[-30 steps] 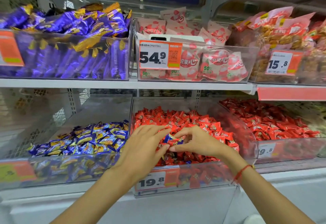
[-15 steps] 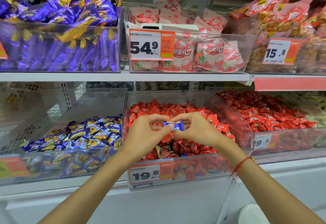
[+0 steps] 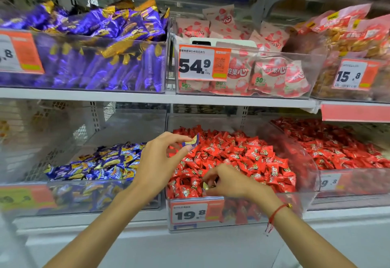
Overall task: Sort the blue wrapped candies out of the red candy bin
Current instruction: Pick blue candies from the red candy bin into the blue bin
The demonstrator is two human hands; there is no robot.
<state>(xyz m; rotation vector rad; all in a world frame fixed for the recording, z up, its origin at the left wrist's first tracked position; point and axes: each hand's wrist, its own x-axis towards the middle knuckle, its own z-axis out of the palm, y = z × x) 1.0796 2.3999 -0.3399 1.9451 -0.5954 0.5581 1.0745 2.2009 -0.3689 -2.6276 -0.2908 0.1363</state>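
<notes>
Blue wrapped candy (image 3: 193, 141), small with a yellow patch on its foil, is pinched between the thumb and fingertips of the left hand (image 3: 162, 160), held just above the rear left part of the clear plastic bin of red wrapped candies (image 3: 238, 215). Right hand (image 3: 229, 181) reaches down into the front of that bin, its curled fingers closing on a small piece with a yellowish glint; I cannot tell its wrapper colour. A red string bracelet (image 3: 276, 212) circles the right wrist. Left of the red bin sits a clear bin of blue and yellow wrapped candies (image 3: 99, 166). An orange and white price tag reading 19.8 (image 3: 194, 212) is fixed to the red bin's front
</notes>
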